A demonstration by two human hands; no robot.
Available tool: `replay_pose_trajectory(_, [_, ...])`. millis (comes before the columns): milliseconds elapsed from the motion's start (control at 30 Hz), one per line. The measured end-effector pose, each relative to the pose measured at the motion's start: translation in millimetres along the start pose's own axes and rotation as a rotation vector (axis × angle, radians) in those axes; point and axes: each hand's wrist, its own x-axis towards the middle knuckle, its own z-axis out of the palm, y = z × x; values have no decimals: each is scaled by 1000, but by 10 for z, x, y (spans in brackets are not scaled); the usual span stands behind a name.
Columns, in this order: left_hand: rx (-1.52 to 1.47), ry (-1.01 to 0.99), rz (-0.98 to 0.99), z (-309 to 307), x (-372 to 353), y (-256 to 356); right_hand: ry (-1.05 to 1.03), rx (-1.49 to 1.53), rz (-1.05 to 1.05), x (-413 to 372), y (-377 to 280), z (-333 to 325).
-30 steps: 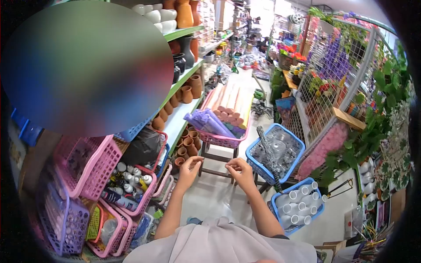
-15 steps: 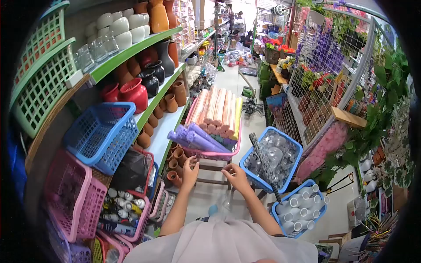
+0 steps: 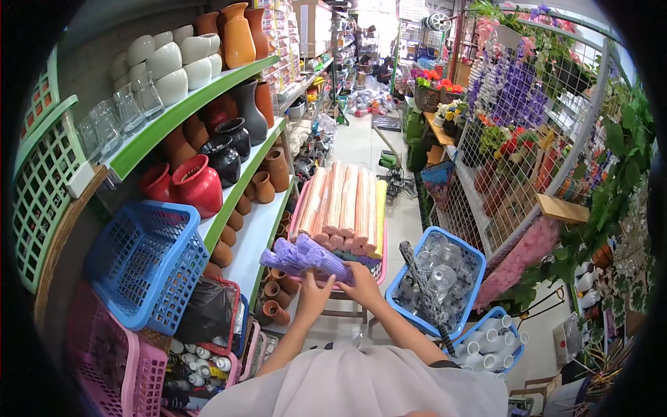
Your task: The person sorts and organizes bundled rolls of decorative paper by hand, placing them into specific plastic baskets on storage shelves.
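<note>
A bundle of purple crepe paper rolls [image 3: 302, 255] lies tilted across the near end of a pink basket [image 3: 383, 272]. My left hand [image 3: 315, 295] grips the near side of the bundle, thumb and fingers against it. Around its right end my right hand [image 3: 363, 286] is closed. Behind the bundle, striped peach paper rolls [image 3: 340, 201] are stacked lengthwise in the basket, with a yellow roll [image 3: 380, 215] along their right side. Some darker rolls beneath are mostly hidden.
On the left, shelves hold red pots [image 3: 198, 186], white bowls [image 3: 167, 61] and a blue basket [image 3: 149, 260]. To the right stand a blue basket of clear plastic items [image 3: 439, 274] and another of white cups [image 3: 490, 340]. A wire rack [image 3: 517, 132] with artificial flowers lines the aisle.
Both hands have moved forward from apart and empty and taken hold of the purple rolls. The bundle has shifted slightly. The view has tilted a little, so the baskets appear lower.
</note>
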Motion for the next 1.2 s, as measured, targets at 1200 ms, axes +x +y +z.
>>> replay_pose_trajectory(1200, [-929, -1038, -425, 953, 269, 685, 102, -600, 1048, -1759, 973, -1411])
